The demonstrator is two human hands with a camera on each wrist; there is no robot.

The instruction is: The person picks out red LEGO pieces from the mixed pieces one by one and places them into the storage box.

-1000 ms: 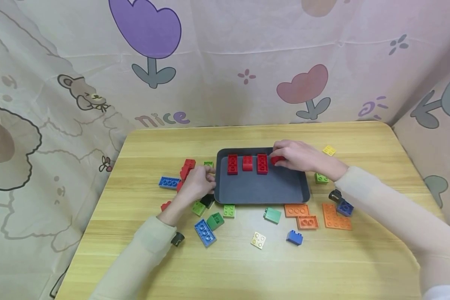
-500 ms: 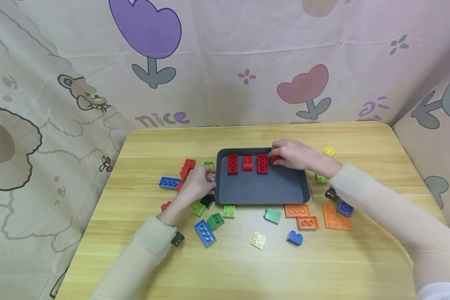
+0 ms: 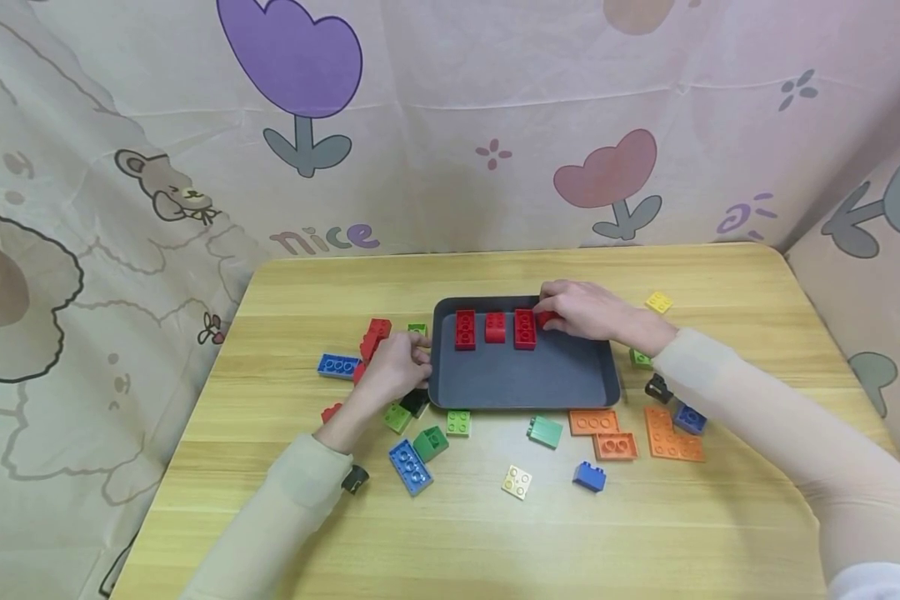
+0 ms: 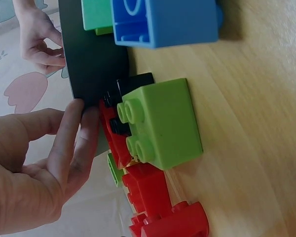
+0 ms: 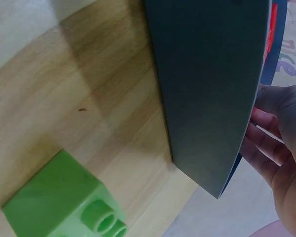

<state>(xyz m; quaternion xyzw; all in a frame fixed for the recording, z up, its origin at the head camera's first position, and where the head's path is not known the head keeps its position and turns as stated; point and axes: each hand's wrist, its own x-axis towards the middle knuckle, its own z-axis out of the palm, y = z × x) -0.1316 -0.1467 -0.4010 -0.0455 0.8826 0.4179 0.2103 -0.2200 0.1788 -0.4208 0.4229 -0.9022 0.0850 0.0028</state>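
Observation:
A dark grey tray (image 3: 525, 382) lies on the table, with three red bricks, including a red brick (image 3: 465, 330), in a row along its far side. Inside its far right part, my right hand (image 3: 587, 310) pinches another red brick (image 3: 546, 319), mostly covered by the fingers, close beside the row. In the right wrist view the tray wall (image 5: 202, 94) hides the fingertips of that hand (image 5: 288, 138). My left hand (image 3: 393, 365) touches the tray's left side with its fingers fairly straight. In the left wrist view those fingertips (image 4: 78, 106) meet the tray wall (image 4: 91, 64).
Left of the tray lie red bricks (image 3: 375, 333), a blue brick (image 3: 337, 366) and a black brick (image 3: 416, 402). Nearer the front are a green brick (image 3: 431, 442), a cream brick (image 3: 517, 482) and a blue brick (image 3: 589, 476). Orange plates (image 3: 673, 437) lie front right.
My right hand has slid slightly left with the red brick, bringing it closer to the row in the tray. My left hand and the tray have stayed put.

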